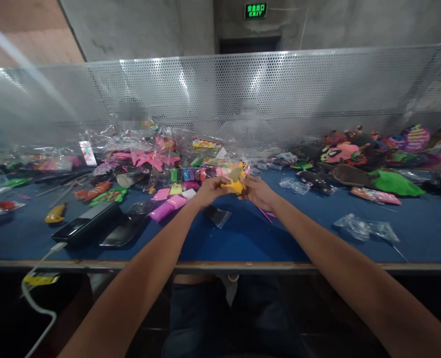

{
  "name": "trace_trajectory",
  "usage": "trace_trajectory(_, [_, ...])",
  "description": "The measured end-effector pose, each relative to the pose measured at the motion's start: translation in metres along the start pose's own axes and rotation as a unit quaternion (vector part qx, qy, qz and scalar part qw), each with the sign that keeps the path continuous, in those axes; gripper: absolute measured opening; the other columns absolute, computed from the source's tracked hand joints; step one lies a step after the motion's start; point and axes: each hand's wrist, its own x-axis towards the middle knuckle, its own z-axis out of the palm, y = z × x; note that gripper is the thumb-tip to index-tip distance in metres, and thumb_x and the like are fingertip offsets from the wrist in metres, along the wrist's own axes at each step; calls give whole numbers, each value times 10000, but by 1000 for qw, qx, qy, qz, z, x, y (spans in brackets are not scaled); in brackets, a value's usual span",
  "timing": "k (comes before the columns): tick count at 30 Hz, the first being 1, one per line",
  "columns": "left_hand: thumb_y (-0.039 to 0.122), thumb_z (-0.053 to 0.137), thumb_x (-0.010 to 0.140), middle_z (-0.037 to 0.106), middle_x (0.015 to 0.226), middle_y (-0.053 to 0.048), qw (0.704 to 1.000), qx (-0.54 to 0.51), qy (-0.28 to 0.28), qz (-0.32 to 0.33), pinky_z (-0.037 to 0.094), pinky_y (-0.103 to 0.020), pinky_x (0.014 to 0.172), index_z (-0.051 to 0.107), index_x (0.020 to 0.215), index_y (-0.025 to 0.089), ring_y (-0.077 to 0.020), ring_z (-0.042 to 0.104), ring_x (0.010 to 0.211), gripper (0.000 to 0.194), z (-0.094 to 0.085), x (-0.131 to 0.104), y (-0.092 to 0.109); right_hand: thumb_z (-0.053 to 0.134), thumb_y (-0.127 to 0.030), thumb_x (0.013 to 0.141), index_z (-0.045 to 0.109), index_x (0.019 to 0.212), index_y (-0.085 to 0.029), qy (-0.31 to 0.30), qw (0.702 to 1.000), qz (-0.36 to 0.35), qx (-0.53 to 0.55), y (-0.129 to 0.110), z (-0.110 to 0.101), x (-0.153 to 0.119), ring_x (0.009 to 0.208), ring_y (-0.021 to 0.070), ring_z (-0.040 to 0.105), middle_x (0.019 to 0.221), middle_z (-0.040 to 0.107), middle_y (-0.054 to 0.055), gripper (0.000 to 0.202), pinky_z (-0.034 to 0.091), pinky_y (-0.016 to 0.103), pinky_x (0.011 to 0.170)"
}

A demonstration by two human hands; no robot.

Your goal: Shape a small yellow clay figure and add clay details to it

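Yellow piece [237, 187] is held over the blue tabletop [239, 243] (exit sign [256, 11] glowing beyond).

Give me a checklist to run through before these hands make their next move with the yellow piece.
1. Left hand gripping the yellow piece: ok.
2. Right hand also on it: ok.
3. Black packet away from the hands' work spot: not ok, it lies just nearer the person.
4. Cable plugged into the black device: ok.
5. Phone back from the table's front edge: ok.
6. Yellow piece's far side sound: cannot tell, hidden.
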Motion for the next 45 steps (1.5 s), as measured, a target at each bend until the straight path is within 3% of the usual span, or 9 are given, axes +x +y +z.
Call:
trace_trajectory(6, [179,707,632,626,1030,-31,993,-45,62,-94,458,-240,623,598,1070,198,-114,611,738,451,-3,-2,6,756,-307,749,618,946,-232,18,998,-51,38,-3,-1,0,790,156,678,943,724,16,251,588,250,579])
trace_trajectory(10, [402,615,811,619,781,2,987,-61,45,-142,454,-272,509,553,1147,217,-101,527,472,389,-3,-7,12,730,-295,763,603,917,-236,26,997,-59,54,-6,-1,0,825,167,687,948,729,11,207,600,258,588])
trace_trajectory(13, [546,562,857,676,869,-50,985,-104,12,-135,478,-285,532,566,1160,201,-113,568,508,459,1,-8,13,722,-288,766,606,938,-235,16,997,-58,49,-7,-1,-1,816,168,688,933,728,10,214,595,256,571])
trace_trajectory(16, [496,645,830,688,944,-72,986,-121,25,-109,477,-260,571,605,1045,174,-109,605,596,390,4,-7,10,730,-312,762,608,948,-233,8,997,-66,38,-6,0,-1,813,176,688,907,722,15,236,597,270,577])
trace_trajectory(19, [455,654,839,669,829,-42,989,-109,31,-92,448,-237,571,616,947,161,-92,578,577,316,5,-5,7,730,-339,764,605,947,-241,10,997,-68,19,-5,0,-1,833,188,688,887,717,16,242,604,290,595])
trace_trajectory(25, [532,618,840,678,925,-57,986,-135,4,-101,455,-261,602,606,1130,182,-114,607,631,455,0,-6,6,735,-318,760,607,964,-244,10,997,-71,30,-6,1,-2,819,174,686,897,719,8,252,598,263,569])
trace_trajectory(32, [393,763,745,579,725,8,992,-90,43,-74,441,-224,606,621,855,143,-78,565,598,307,-3,-3,0,816,-311,668,605,971,-252,-6,996,-83,18,-10,0,-2,798,164,684,892,715,-12,375,584,237,535])
trace_trajectory(38, [616,557,839,630,787,-30,988,-104,-3,-112,470,-249,564,638,1056,162,-108,584,576,510,0,-5,6,837,-370,646,610,930,-238,-16,996,-92,-1,-11,0,-3,805,164,686,930,724,1,387,564,217,507])
trace_trajectory(45, [388,489,879,447,440,33,994,70,42,-71,298,-202,399,539,618,159,-69,392,362,350,11,-3,-2,879,-364,605,646,941,-220,-65,994,-78,-52,-5,8,-4,822,190,692,995,734,51,433,560,233,506])
